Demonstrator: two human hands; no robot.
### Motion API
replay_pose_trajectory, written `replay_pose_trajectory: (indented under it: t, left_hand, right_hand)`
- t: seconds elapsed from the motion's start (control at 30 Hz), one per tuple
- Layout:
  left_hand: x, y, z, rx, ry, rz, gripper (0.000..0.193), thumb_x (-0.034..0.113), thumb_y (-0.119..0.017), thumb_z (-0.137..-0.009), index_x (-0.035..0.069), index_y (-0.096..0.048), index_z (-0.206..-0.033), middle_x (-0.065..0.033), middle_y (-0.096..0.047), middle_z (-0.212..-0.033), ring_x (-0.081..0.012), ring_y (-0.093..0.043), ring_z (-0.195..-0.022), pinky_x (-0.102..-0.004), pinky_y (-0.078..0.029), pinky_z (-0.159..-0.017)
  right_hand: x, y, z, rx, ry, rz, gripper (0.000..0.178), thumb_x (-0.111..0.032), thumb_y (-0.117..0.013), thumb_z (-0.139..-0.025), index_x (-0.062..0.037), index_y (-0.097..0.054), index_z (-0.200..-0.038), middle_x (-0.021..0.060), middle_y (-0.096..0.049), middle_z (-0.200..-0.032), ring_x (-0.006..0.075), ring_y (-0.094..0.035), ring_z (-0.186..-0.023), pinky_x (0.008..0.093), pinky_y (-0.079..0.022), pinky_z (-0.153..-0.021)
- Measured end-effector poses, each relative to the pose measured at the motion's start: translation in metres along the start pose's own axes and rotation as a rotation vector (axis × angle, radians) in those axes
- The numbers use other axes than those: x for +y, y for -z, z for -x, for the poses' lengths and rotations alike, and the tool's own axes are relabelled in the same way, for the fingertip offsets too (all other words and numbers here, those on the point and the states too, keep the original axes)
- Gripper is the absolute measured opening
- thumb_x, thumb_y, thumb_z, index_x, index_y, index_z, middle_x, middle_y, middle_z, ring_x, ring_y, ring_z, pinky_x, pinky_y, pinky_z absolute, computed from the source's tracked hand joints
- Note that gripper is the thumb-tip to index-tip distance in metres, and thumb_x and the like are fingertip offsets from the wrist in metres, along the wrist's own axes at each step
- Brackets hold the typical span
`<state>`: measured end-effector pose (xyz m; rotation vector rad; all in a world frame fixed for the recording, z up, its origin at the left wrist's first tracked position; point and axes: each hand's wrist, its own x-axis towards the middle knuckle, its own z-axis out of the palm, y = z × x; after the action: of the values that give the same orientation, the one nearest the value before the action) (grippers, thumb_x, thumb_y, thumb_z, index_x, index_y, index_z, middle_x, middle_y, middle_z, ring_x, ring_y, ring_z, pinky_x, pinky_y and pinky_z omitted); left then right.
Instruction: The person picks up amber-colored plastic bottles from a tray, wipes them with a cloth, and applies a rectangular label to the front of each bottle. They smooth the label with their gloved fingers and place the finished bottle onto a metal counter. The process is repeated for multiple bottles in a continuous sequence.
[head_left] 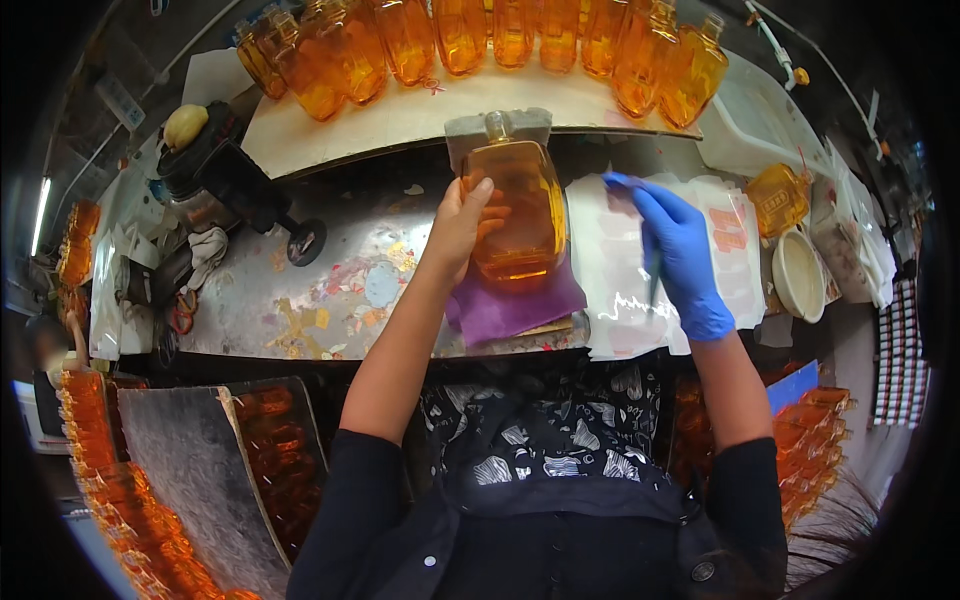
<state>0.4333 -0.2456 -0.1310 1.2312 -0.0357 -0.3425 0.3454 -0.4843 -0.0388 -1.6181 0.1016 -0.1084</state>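
Our left hand (460,225) grips amber bottle (526,215) above purple cloth (510,308); smooth glass may slip if our hold loosens. White sheets (605,265) beside bottle could shift if brushed by our gloved right hand (676,240), fingers bent, blurred; we cannot tell whether it holds anything.

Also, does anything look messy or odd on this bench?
Yes. The grey tabletop left of the bottle is blotched with coloured patches, which look like old residue. The hands also don't match: the right hand is gloved, the left hand bare. No breakage is apparent.
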Motion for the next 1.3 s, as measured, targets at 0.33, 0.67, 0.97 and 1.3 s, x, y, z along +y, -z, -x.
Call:
replay_pose_trajectory:
  t: [0.33, 0.67, 0.97, 1.3]
  left_hand:
    - [0.016, 0.007, -0.003, 0.097, -0.034, 0.071, 0.058, 0.036, -0.064, -0.090, 0.000, -0.040, -0.128, -0.0107, -0.055, -0.115, -0.0174, -0.057, -0.101, -0.0306, -0.048, -0.085]
    - [0.011, -0.001, -0.018, 0.045, -0.136, -0.083, 0.056, 0.024, -0.068, -0.087, -0.001, -0.039, -0.129, -0.0108, -0.058, -0.116, -0.0159, -0.059, -0.102, -0.0293, -0.050, -0.084]
    - [0.016, -0.002, -0.015, 0.003, -0.081, -0.088, 0.053, 0.021, -0.069, -0.086, 0.001, -0.044, -0.128, -0.0100, -0.057, -0.118, -0.0156, -0.057, -0.106, -0.0297, -0.050, -0.086]
    - [0.014, 0.004, -0.016, -0.041, -0.081, -0.003, 0.055, 0.017, -0.067, -0.086, -0.004, -0.040, -0.130, -0.0127, -0.056, -0.121, -0.0179, -0.055, -0.112, -0.0308, -0.043, -0.098]
  right_hand:
    - [0.062, -0.058, -0.035, -0.303, 0.803, 0.860, 0.029, -0.015, -0.064, -0.085, -0.0241, -0.067, -0.112, 0.0038, -0.067, -0.115, 0.0253, -0.067, -0.066, 0.0312, -0.055, -0.060]
    - [0.078, -0.056, -0.001, -0.002, 0.297, 0.429, 0.022, -0.019, -0.073, -0.082, -0.0096, -0.063, -0.099, 0.0018, -0.066, -0.092, 0.0095, -0.055, -0.055, 0.0228, -0.047, -0.055]
    - [0.080, -0.063, -0.025, 0.046, -0.159, 0.287, 0.056, -0.045, -0.072, -0.080, 0.0018, -0.056, -0.106, 0.0129, -0.062, -0.101, 0.0194, -0.059, -0.094, 0.0316, -0.047, -0.085]
    - [0.086, -0.073, -0.023, -0.050, -0.226, 0.276, 0.063, -0.047, -0.073, -0.078, 0.0022, -0.055, -0.113, 0.0168, -0.060, -0.107, 0.0227, -0.059, -0.098, 0.0331, -0.047, -0.087]
